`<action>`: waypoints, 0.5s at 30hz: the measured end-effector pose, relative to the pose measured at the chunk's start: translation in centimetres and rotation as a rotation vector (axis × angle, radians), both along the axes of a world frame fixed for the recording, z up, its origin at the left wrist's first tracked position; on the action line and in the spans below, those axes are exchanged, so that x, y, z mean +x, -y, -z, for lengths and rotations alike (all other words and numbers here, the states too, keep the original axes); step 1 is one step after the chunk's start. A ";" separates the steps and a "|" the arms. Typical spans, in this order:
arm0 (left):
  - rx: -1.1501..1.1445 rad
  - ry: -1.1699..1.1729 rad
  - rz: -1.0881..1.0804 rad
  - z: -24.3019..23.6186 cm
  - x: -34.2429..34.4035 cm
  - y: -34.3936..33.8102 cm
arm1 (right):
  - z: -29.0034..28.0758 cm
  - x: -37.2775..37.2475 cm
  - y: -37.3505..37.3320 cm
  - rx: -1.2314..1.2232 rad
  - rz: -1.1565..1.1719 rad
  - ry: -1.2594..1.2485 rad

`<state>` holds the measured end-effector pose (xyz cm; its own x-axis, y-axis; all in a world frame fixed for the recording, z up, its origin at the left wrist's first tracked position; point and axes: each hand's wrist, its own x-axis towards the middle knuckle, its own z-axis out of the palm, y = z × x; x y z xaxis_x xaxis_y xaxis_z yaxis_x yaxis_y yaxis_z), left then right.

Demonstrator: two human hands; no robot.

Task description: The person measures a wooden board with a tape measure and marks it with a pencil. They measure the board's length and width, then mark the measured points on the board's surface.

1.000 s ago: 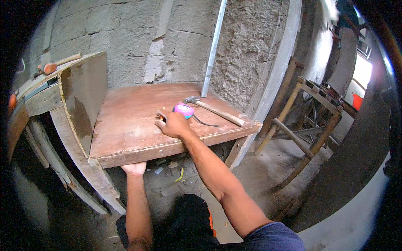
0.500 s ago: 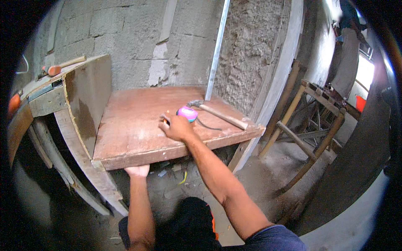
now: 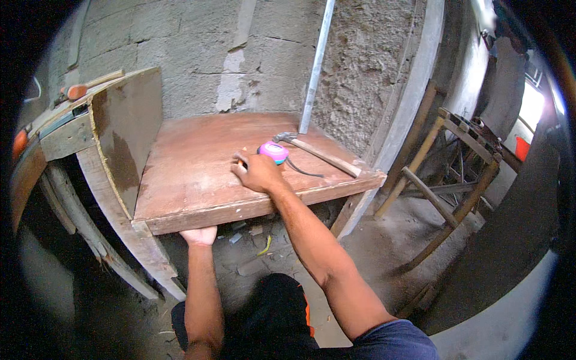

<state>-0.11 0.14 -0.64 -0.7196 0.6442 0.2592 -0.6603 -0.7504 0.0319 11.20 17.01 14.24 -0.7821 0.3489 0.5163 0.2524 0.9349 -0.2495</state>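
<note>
A reddish-brown plywood top (image 3: 192,156) with a wooden front rail (image 3: 240,207) fills the middle. My right hand (image 3: 261,174) rests on the board with its fingers curled, thumb and index pinched around a small orange-brown thing that is mostly hidden. Just beyond the knuckles lies a pink and teal tape measure (image 3: 273,153) with a dark strap. Farther right, a claw hammer (image 3: 321,156) with a wooden handle lies across the board. My left hand (image 3: 200,236) reaches palm up beneath the front rail near its left end; its fingers are hidden under it.
An upright plywood panel (image 3: 126,135) borders the top's left side, with an orange-ended tool (image 3: 77,92) beyond it. A metal bar (image 3: 317,66) stands at the back against the block wall (image 3: 180,60). To the right are a wooden sawhorse-like frame (image 3: 432,195) and a red bucket (image 3: 522,148).
The view has shifted slightly, so the board sits a little higher. My right hand has turned a little, and the small thing in its fingers shows less. The left hand stays under the rail.
</note>
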 end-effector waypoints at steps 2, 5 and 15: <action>-0.047 -0.004 -0.020 0.0 0.0 0.0 | -0.1 0.0 0.1 -0.007 -0.002 0.000; -0.015 -0.037 0.010 0.0 0.0 -0.1 | -0.3 0.2 0.3 -0.020 -0.004 -0.006; 0.014 -0.038 0.015 0.1 0.0 0.0 | -0.5 0.6 0.6 -0.027 -0.020 -0.020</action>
